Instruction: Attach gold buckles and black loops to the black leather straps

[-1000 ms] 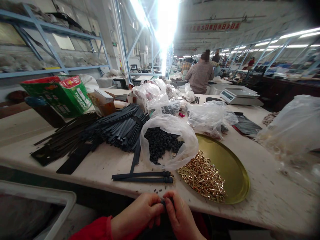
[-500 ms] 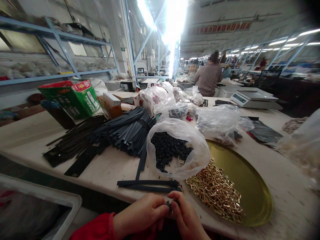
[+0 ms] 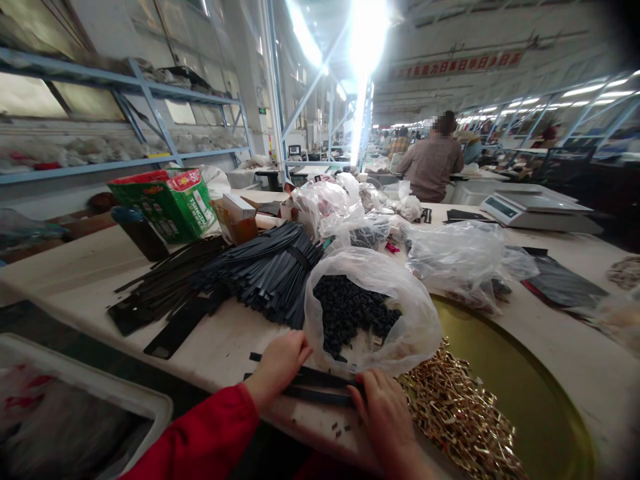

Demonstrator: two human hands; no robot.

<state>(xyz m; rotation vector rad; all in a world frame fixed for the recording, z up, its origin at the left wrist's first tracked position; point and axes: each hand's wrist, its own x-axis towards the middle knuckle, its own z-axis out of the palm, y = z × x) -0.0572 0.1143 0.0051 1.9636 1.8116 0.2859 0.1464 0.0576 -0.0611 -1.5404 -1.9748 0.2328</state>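
Observation:
My left hand [image 3: 283, 363] reaches over the dark flat straps [image 3: 320, 395] at the table's front edge, its fingers pinched together near the tail of the strap bundle; what they hold is hidden. My right hand [image 3: 383, 407] closes its thumb and fingers on the right end of a strap. Just behind my hands, an open clear plastic bag [image 3: 423, 327] holds a heap of small black loops [image 3: 350, 307]. Several tiny dark pieces [image 3: 341, 428] lie near the front edge, left of my right hand. Gold metal buckles [image 3: 465, 407] are piled to its right.
The buckles lie on a round gold tray [image 3: 545, 393]. A bundle of dark straps [image 3: 270, 270] lies left of the bag. Farther back are a green carton [image 3: 165, 203], plastic bags [image 3: 460, 257] and a scale [image 3: 535, 207]. A white bin [image 3: 163, 407] is at lower left.
My hands were together at the front edge around a small dark piece. Now they are apart, both over the straps, the left farther forward. Tiny dark pieces now show on the table.

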